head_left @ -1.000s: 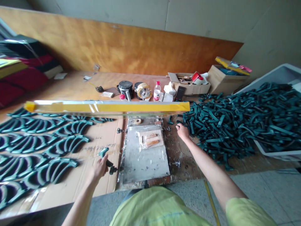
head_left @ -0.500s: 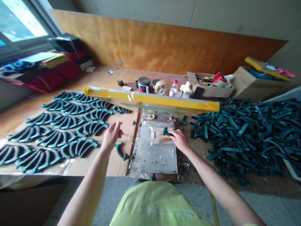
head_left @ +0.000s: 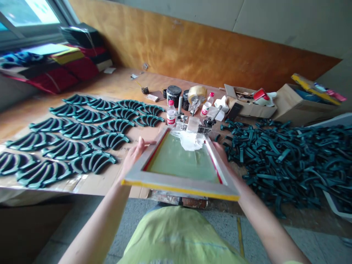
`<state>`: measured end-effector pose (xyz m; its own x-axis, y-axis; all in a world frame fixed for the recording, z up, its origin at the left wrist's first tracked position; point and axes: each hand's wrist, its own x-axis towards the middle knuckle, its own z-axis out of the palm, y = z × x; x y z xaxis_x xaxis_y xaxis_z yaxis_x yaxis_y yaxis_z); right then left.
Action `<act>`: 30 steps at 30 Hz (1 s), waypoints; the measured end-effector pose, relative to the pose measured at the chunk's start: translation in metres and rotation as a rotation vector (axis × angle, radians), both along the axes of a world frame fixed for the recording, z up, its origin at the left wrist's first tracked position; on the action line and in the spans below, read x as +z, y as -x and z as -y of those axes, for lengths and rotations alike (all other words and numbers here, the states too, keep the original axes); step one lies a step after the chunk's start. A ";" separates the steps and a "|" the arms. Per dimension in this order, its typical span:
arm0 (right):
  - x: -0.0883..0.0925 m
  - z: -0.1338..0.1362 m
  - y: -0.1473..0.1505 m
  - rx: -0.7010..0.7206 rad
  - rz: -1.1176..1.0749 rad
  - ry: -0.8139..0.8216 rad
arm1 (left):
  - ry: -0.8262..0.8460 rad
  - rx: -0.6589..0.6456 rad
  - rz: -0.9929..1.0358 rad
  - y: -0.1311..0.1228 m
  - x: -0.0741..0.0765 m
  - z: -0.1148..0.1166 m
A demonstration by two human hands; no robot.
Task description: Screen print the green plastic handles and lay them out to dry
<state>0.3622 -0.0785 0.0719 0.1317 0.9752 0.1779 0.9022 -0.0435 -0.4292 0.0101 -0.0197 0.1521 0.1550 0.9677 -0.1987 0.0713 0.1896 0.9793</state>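
Note:
A silk-screen printing frame, pale with yellow tape on its front edge and a greenish mesh, tilts over the bench before me. My left hand grips its left rail, with the thumb up and a finger reaching along the side. At the right rail my right hand is closed around the edge, its fingers mostly hidden. A whitish patch lies at the far end of the mesh, beside the metal hinge clamp. The plate beneath is covered by the frame.
Rows of dark green curved handles lie fanned out on cardboard at left. A big heap of similar handles fills the right side. Bottles, a black tub, tape rolls and cardboard boxes stand behind.
The raised frame has swung down over the plate. Both hands have moved to its sides. The green handle that my right hand held over the plate is out of sight.

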 end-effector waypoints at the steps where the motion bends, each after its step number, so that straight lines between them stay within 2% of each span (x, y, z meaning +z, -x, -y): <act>1: 0.009 -0.008 -0.006 -0.043 -0.003 -0.041 | 0.064 -0.042 -0.038 0.006 -0.013 0.008; 3: 0.025 -0.030 -0.007 -0.064 -0.006 -0.147 | 0.156 -0.085 -0.070 0.012 -0.039 0.021; 5: 0.037 -0.055 0.007 0.033 0.029 -0.205 | 0.210 -0.072 -0.080 0.011 -0.064 0.028; 7: 0.042 -0.077 0.027 0.128 0.106 -0.144 | 0.229 -0.053 -0.115 0.008 -0.084 0.029; 10: 0.037 -0.092 0.051 0.134 0.197 0.083 | 0.219 -0.042 -0.141 0.007 -0.102 0.026; 13: 0.026 -0.075 0.060 0.155 0.251 0.175 | 0.218 -0.056 -0.125 0.010 -0.108 0.025; 16: 0.020 -0.040 0.057 0.337 0.269 0.110 | 0.221 -0.058 -0.102 0.013 -0.110 0.026; 19: 0.025 -0.016 0.047 0.537 0.206 0.100 | 0.218 -0.057 -0.088 0.013 -0.113 0.027; 21: 0.031 -0.016 0.042 0.600 0.164 0.141 | 0.216 -0.068 -0.083 0.012 -0.115 0.027; 24: 0.032 -0.027 0.045 0.510 0.132 0.123 | 0.207 -0.085 -0.074 0.012 -0.116 0.027; 27: 0.019 -0.022 0.056 0.404 0.134 -0.021 | 0.196 -0.082 -0.076 0.012 -0.117 0.027; 30: 0.008 -0.003 0.059 0.469 0.136 -0.072 | 0.188 -0.076 -0.090 0.012 -0.117 0.027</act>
